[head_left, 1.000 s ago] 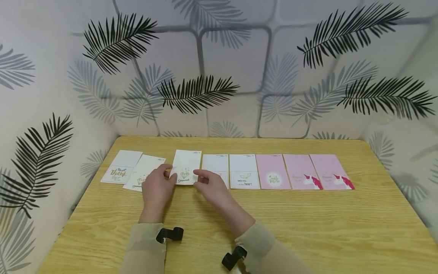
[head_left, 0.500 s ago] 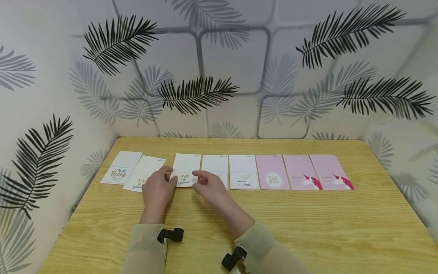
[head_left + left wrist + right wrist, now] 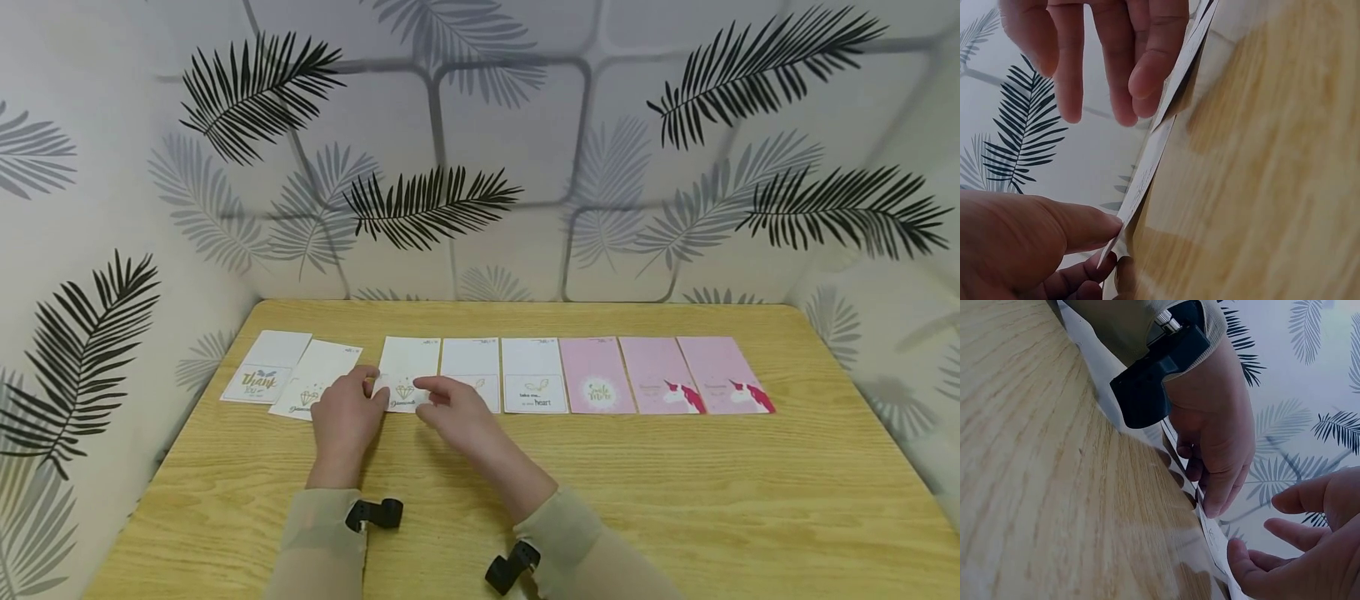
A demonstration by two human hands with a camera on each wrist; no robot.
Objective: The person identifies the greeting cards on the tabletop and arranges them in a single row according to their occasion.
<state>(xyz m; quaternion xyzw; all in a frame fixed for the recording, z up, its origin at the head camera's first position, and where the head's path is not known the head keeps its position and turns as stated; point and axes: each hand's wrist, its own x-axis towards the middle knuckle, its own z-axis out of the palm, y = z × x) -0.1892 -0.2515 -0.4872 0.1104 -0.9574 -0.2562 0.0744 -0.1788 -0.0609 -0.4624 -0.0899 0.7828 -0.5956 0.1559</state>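
In the head view, a white card with a gold diamond print (image 3: 411,362) lies in the row on the table. My left hand (image 3: 347,423) pinches its left edge; the left wrist view has the thumb (image 3: 1094,226) above the card and fingertips beneath. Over the card's lower right corner hovers my right hand (image 3: 467,418), fingers relaxed and apart, holding nothing. A matching diamond card (image 3: 327,363) lies tilted just left, partly hidden by my left hand. The white card with a wing print (image 3: 471,354) is right of the pinched one, partly behind my right hand.
A "Thank You" card (image 3: 262,367) ends the row at left. Rightward lie a "take me" heart card (image 3: 534,358), a pink "Smile More" card (image 3: 596,367) and two pink unicorn cards (image 3: 656,362). The wooden table (image 3: 675,500) meets a leaf-patterned wall (image 3: 517,242).
The diamond card has slid toward me, its edge now level with its right-hand neighbours. My right hand has come off its right edge and shifted slightly left; my left hand stays at its edge.
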